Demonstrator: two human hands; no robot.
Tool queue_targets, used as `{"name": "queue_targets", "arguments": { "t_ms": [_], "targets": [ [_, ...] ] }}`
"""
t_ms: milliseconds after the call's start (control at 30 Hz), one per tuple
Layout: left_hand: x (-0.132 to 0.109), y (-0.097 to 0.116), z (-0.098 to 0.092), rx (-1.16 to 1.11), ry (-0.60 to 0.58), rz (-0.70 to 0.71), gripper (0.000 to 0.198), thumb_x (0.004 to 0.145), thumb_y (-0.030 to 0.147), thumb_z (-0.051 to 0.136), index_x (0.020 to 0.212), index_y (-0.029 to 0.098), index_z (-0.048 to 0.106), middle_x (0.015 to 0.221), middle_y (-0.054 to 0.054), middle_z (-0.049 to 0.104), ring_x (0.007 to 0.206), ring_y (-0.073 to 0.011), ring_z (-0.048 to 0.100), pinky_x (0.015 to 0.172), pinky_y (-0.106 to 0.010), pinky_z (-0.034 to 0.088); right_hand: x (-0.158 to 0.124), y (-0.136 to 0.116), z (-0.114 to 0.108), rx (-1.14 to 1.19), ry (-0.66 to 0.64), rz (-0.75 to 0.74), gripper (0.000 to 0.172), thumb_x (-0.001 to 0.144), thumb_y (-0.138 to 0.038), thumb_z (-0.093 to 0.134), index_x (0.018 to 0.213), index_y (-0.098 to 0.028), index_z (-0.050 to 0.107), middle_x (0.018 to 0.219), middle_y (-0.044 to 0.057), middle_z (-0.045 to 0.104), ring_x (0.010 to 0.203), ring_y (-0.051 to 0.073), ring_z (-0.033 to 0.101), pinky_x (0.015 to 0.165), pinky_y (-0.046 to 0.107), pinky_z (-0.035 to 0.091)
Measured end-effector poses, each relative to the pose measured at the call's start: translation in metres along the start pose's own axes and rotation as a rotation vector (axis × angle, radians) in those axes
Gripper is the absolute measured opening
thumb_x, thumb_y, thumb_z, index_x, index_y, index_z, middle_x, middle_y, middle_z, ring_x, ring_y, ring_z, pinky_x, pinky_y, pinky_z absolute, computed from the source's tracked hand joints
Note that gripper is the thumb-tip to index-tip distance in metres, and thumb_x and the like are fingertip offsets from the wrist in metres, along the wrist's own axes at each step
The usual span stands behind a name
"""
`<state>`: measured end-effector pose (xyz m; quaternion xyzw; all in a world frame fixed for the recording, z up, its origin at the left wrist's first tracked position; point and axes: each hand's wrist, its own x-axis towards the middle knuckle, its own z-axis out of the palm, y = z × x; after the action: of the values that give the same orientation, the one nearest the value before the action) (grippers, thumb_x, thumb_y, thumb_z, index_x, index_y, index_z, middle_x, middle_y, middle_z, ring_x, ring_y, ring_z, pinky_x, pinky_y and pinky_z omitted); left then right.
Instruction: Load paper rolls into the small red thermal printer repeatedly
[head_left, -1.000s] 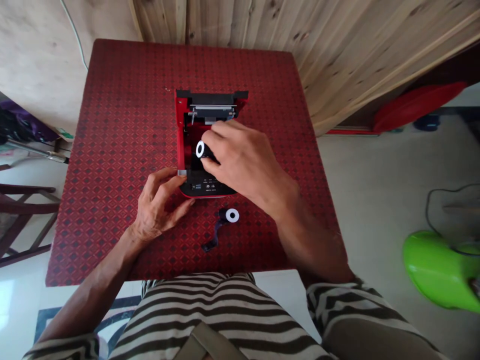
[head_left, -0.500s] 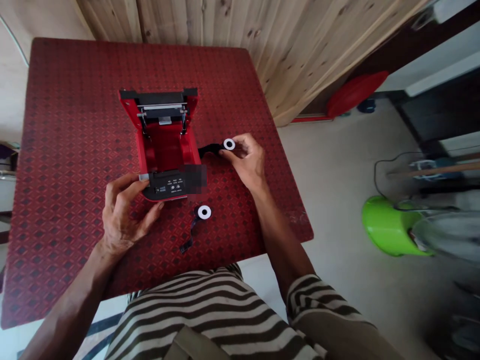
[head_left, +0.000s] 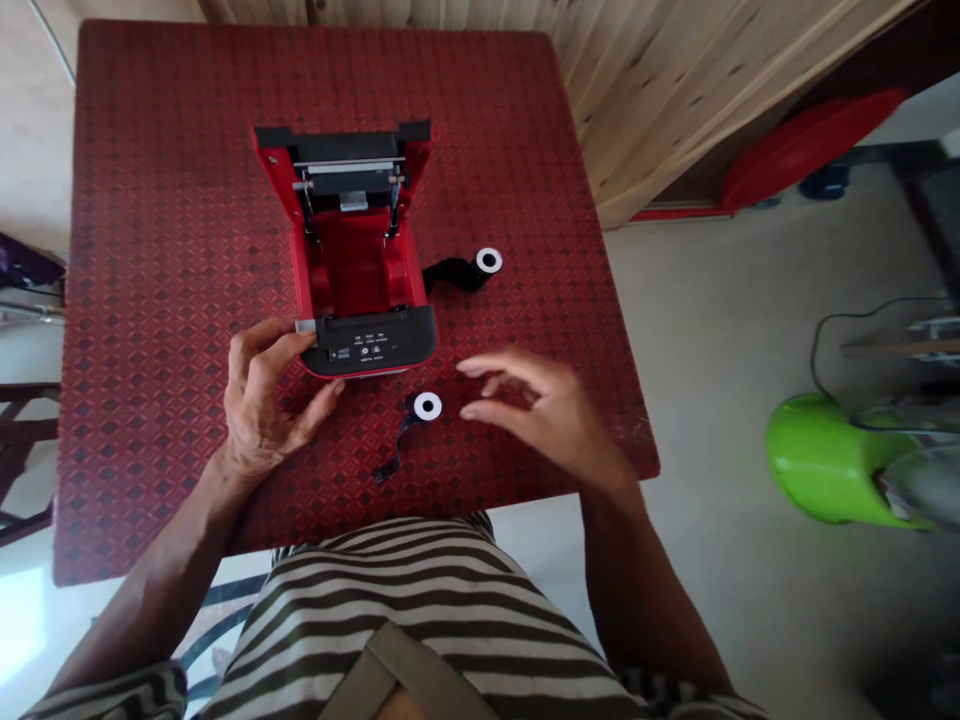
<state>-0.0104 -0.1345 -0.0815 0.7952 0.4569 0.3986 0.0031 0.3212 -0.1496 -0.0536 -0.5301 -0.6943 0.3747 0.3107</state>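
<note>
A red and black label printer (head_left: pixel 371 345) stands on the table with its lid (head_left: pixel 352 150) tilted up, its red inner bay (head_left: pixel 356 262) exposed. My left hand (head_left: pixel 266 400) grips its front left corner, fingers on the top panel and thumb at the front edge. Nothing is in my right hand (head_left: pixel 540 400), whose fingers and thumb are apart. Just left of those fingertips lies a small roll with a white core (head_left: pixel 427 406), a dark strip trailing from it. Another such roll (head_left: pixel 489 261) rests to the printer's right, with its dark strip reaching the printer's side.
The red patterned table (head_left: pixel 165 200) meets a wooden plank wall (head_left: pixel 630 120) at the back. On the floor to the right are a green bucket (head_left: pixel 810 460) and a red object (head_left: pixel 810 150) by the wall. A dark wooden chair (head_left: pixel 26 450) stands at the left.
My right hand has let go of the far roll and come back toward the nearer roll. My left hand stays on the printer. The view has shifted slightly.
</note>
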Motion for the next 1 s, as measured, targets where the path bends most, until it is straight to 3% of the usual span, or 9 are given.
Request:
{"name": "queue_targets", "arguments": {
  "t_ms": [100, 233, 400, 467, 533, 600, 733, 833, 1000],
  "targets": [
    [0.0, -0.001, 0.0, 0.021, -0.006, -0.015, 0.054, 0.1, 0.05, 0.075, 0.145, 0.028, 0.055, 0.132, -0.006, 0.068, 0.119, -0.0256, 0.072, 0.1, -0.049, 0.067, -0.011, 0.002, 0.029, -0.021, -0.077, -0.071, 0.045, 0.088, -0.023, 0.088, 0.131, -0.03, 0.076, 0.125, 0.006, 0.083, 0.095, 0.021, 0.079, 0.089, 0.042, 0.067],
    [0.001, 0.0, 0.001, -0.015, 0.006, 0.0, 0.058, 0.096, 0.047, 0.081, 0.145, 0.029, 0.056, 0.13, -0.009, 0.068, 0.119, -0.0258, 0.071, 0.1, -0.048, 0.066, -0.009, 0.006, 0.05, -0.008, -0.018, -0.157, 0.025, 0.093, -0.015, 0.077, 0.115, -0.027, 0.078, 0.113, 0.006, 0.085, 0.106, 0.025, 0.079, 0.098, 0.048, 0.065],
    [0.0, 0.0, 0.002, -0.099, 0.023, 0.019, 0.065, 0.09, 0.039, 0.089, 0.146, 0.023, 0.059, 0.131, -0.014, 0.067, 0.122, -0.0278, 0.069, 0.103, -0.044, 0.064, 0.005, -0.042, 0.003, 0.005, -0.08, -0.2, 0.035, 0.09, -0.015, 0.074, 0.122, -0.029, 0.072, 0.118, 0.003, 0.082, 0.107, 0.024, 0.079, 0.095, 0.043, 0.064],
    [0.0, 0.0, 0.003, -0.117, 0.026, 0.017, 0.067, 0.089, 0.039, 0.09, 0.146, 0.024, 0.059, 0.132, -0.014, 0.067, 0.122, -0.0286, 0.07, 0.103, -0.044, 0.064, 0.025, -0.065, -0.013, -0.128, -0.026, -0.314, 0.029, 0.094, -0.018, 0.075, 0.12, -0.028, 0.073, 0.116, 0.004, 0.082, 0.103, 0.024, 0.078, 0.092, 0.041, 0.064],
    [-0.001, -0.001, 0.003, -0.112, 0.029, 0.018, 0.066, 0.09, 0.037, 0.089, 0.147, 0.024, 0.058, 0.132, -0.014, 0.067, 0.123, -0.0286, 0.069, 0.103, -0.044, 0.064, 0.054, -0.078, -0.015, -0.311, 0.041, -0.448, 0.023, 0.098, -0.018, 0.073, 0.12, -0.024, 0.073, 0.118, 0.007, 0.081, 0.107, 0.025, 0.076, 0.097, 0.043, 0.063],
    [-0.001, -0.001, 0.003, -0.098, 0.027, 0.027, 0.065, 0.092, 0.035, 0.086, 0.149, 0.024, 0.057, 0.131, -0.014, 0.067, 0.122, -0.028, 0.069, 0.102, -0.044, 0.065, 0.085, -0.081, -0.003, -0.453, 0.022, -0.533, 0.019, 0.098, -0.017, 0.073, 0.117, -0.021, 0.074, 0.115, 0.008, 0.08, 0.11, 0.028, 0.073, 0.1, 0.045, 0.061],
    [-0.002, -0.001, 0.004, -0.087, 0.022, 0.029, 0.065, 0.094, 0.037, 0.083, 0.151, 0.024, 0.054, 0.132, -0.013, 0.067, 0.121, -0.0267, 0.07, 0.1, -0.042, 0.066, 0.126, -0.071, 0.034, -0.596, -0.064, -0.522, 0.011, 0.101, -0.015, 0.069, 0.11, -0.018, 0.075, 0.107, 0.009, 0.077, 0.115, 0.029, 0.067, 0.105, 0.049, 0.057],
    [-0.003, 0.0, 0.004, -0.076, 0.019, 0.027, 0.064, 0.095, 0.037, 0.082, 0.151, 0.023, 0.054, 0.132, -0.012, 0.066, 0.122, -0.0264, 0.071, 0.102, -0.041, 0.065, 0.135, -0.067, 0.05, -0.68, -0.116, -0.471, 0.012, 0.103, -0.015, 0.066, 0.1, -0.016, 0.076, 0.098, 0.011, 0.075, 0.11, 0.03, 0.069, 0.105, 0.049, 0.056],
    [-0.004, 0.0, 0.004, -0.083, 0.016, 0.022, 0.063, 0.094, 0.035, 0.083, 0.149, 0.022, 0.055, 0.132, -0.012, 0.066, 0.123, -0.0267, 0.07, 0.102, -0.041, 0.065, 0.146, -0.055, 0.058, -0.666, -0.078, -0.462, 0.021, 0.105, -0.018, 0.064, 0.089, -0.016, 0.077, 0.086, 0.011, 0.072, 0.09, 0.027, 0.073, 0.088, 0.044, 0.059]
  ]
}}
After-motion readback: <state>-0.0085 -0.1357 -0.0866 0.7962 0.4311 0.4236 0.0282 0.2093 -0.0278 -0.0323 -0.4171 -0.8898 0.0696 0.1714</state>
